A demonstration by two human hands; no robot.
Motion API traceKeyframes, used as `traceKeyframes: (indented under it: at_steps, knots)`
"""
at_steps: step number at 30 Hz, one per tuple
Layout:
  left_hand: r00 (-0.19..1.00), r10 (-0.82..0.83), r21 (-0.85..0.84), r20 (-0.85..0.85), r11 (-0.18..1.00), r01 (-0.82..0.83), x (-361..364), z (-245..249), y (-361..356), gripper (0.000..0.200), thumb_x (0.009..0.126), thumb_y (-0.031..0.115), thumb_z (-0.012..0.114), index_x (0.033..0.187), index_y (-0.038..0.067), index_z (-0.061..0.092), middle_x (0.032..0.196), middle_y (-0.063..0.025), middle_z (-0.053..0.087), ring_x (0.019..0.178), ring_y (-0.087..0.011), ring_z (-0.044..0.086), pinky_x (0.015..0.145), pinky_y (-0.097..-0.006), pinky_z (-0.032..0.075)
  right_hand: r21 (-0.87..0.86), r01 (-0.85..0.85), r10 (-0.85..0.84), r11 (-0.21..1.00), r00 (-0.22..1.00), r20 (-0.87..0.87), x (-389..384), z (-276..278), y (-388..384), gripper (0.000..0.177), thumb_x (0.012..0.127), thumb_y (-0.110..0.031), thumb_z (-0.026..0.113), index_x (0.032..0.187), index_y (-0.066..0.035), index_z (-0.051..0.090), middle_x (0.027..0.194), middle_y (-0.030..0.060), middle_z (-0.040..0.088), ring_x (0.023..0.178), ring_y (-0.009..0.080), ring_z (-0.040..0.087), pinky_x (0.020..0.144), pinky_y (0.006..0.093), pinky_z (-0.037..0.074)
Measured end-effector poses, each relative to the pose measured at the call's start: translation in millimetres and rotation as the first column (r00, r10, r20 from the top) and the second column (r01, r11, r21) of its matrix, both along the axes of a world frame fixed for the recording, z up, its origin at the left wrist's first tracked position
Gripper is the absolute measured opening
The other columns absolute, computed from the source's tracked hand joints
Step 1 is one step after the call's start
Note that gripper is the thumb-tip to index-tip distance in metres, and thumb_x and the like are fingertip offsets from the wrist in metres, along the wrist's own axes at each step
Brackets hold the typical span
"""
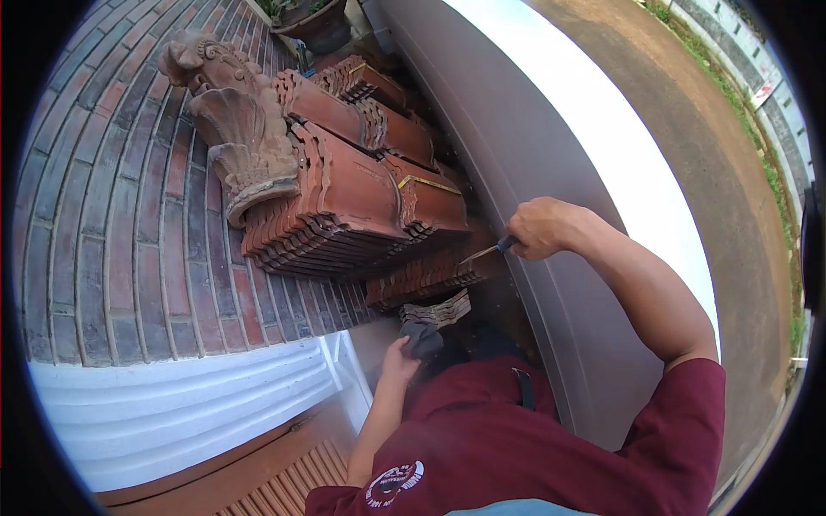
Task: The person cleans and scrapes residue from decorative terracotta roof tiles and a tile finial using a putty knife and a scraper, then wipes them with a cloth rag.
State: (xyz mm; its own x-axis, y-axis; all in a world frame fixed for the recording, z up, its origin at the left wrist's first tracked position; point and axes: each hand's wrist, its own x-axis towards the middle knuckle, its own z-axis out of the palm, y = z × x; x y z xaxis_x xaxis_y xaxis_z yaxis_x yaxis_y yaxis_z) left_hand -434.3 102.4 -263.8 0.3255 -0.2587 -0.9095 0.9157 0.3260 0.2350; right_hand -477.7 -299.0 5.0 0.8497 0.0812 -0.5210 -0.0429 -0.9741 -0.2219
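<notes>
Two things in hand: grips a slim metal tool with a dark-blue handle (505, 244) in the right hand (542, 228), with fingers clenched, apparently leaving the shaft free beside the lower red-brown clay tiles (413, 284); unclear whether touching. Holds a crumpled dark-grey cloth (423, 340) in the left hand (399, 361), with fingers curled around it. Beyond, beside the mottled brick wall (129, 172), curved terracotta tiles (353, 181) nested tightly, probably for stable stacking.
</notes>
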Motion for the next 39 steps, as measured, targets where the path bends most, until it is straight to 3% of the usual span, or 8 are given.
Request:
traceKeyframes:
  at_steps: [7, 19, 22, 26, 29, 34, 37, 39]
  knots:
    - [0.999, -0.028, 0.023, 0.025, 0.999, 0.027, 4.6, 11.0, -17.9, 0.034, 0.083, 0.008, 0.063, 0.116, 0.003, 0.058, 0.125, -0.0163, 0.061, 0.119, -0.0332, 0.055, 0.109, -0.0551, 0.034, -0.006, 0.016, -0.017, 1.000, 1.000, -0.020, 3.3, -1.1, -8.5, 0.022, 0.079, -0.017, 0.059, 0.084, 0.001, 0.071, 0.086, 0.0220, 0.069, 0.087, 0.0381, 0.067, 0.078, 0.0454, 0.054]
    - [0.997, -0.074, 0.069, 0.020, 0.995, 0.073, 9.4, -17.0, -22.0, 0.033, 0.083, 0.004, 0.060, 0.116, 0.000, 0.057, 0.118, -0.0160, 0.065, 0.113, -0.0322, 0.060, 0.106, -0.0534, 0.038, 0.037, 0.050, -0.050, 0.998, 0.999, 0.006, 2.9, -7.6, -16.6, 0.024, 0.078, -0.013, 0.056, 0.092, -0.001, 0.072, 0.093, 0.0218, 0.070, 0.091, 0.0380, 0.067, 0.081, 0.0459, 0.054]
    - [0.994, -0.101, 0.123, 0.036, 0.988, 0.096, 13.1, -25.1, -23.9, 0.032, 0.083, 0.003, 0.060, 0.115, 0.000, 0.058, 0.117, -0.0159, 0.065, 0.111, -0.0309, 0.061, 0.105, -0.0529, 0.040, 0.046, 0.068, -0.068, 0.997, 0.998, -0.005, 3.0, -7.5, -20.3, 0.025, 0.078, -0.013, 0.056, 0.092, 0.000, 0.072, 0.094, 0.0220, 0.070, 0.091, 0.0379, 0.067, 0.081, 0.0456, 0.054]
    - [0.985, -0.135, 0.074, 0.111, 0.989, 0.127, 14.2, -17.1, -32.2, 0.027, 0.083, 0.000, 0.059, 0.110, 0.003, 0.055, 0.111, -0.0135, 0.061, 0.105, -0.0307, 0.059, 0.099, -0.0522, 0.045, 0.023, 0.083, -0.082, 0.996, 0.996, -0.030, 3.7, -4.7, -25.5, 0.025, 0.078, -0.014, 0.056, 0.092, 0.000, 0.072, 0.094, 0.0224, 0.069, 0.091, 0.0377, 0.067, 0.081, 0.0452, 0.054]
    - [0.989, -0.096, 0.012, 0.113, 0.995, 0.095, 13.7, -18.8, -35.7, 0.029, 0.086, 0.001, 0.059, 0.115, 0.000, 0.056, 0.111, -0.0145, 0.064, 0.103, -0.0312, 0.063, 0.095, -0.0485, 0.050, 0.029, 0.106, -0.106, 0.994, 0.994, -0.034, 3.2, -1.2, -26.7, 0.025, 0.080, -0.014, 0.056, 0.094, 0.000, 0.071, 0.093, 0.0229, 0.069, 0.091, 0.0376, 0.067, 0.083, 0.0456, 0.053]
    - [0.996, -0.070, -0.023, 0.047, 0.997, 0.071, 9.9, -8.7, -43.9, 0.033, 0.091, 0.012, 0.060, 0.120, -0.003, 0.057, 0.118, -0.0200, 0.065, 0.112, -0.0316, 0.063, 0.103, -0.0493, 0.046, 0.058, 0.119, -0.119, 0.991, 0.993, 0.003, 2.5, 3.6, -24.3, 0.022, 0.084, -0.014, 0.055, 0.095, 0.000, 0.068, 0.078, 0.0218, 0.066, 0.080, 0.0373, 0.065, 0.078, 0.0477, 0.050]
    - [0.998, -0.025, -0.032, 0.064, 0.999, 0.027, 5.0, -16.9, -40.9, 0.031, 0.088, 0.009, 0.058, 0.117, -0.003, 0.056, 0.117, -0.0193, 0.065, 0.110, -0.0330, 0.062, 0.102, -0.0505, 0.046, 0.039, 0.127, -0.126, 0.991, 0.992, -0.022, 5.6, 4.5, -21.9, 0.021, 0.088, -0.013, 0.054, 0.097, 0.001, 0.067, 0.076, 0.0209, 0.065, 0.078, 0.0360, 0.064, 0.077, 0.0468, 0.049]
    - [0.992, -0.049, 0.013, 0.113, 0.999, 0.047, -0.4, -34.8, -30.3, 0.024, 0.085, 0.005, 0.059, 0.108, 0.000, 0.056, 0.107, -0.0158, 0.065, 0.102, -0.0310, 0.063, 0.096, -0.0536, 0.048, 0.019, 0.164, -0.162, 0.986, 0.984, -0.080, 9.2, 13.6, -16.0, 0.022, 0.089, -0.013, 0.053, 0.096, 0.002, 0.067, 0.077, 0.0220, 0.065, 0.080, 0.0366, 0.064, 0.078, 0.0472, 0.050]
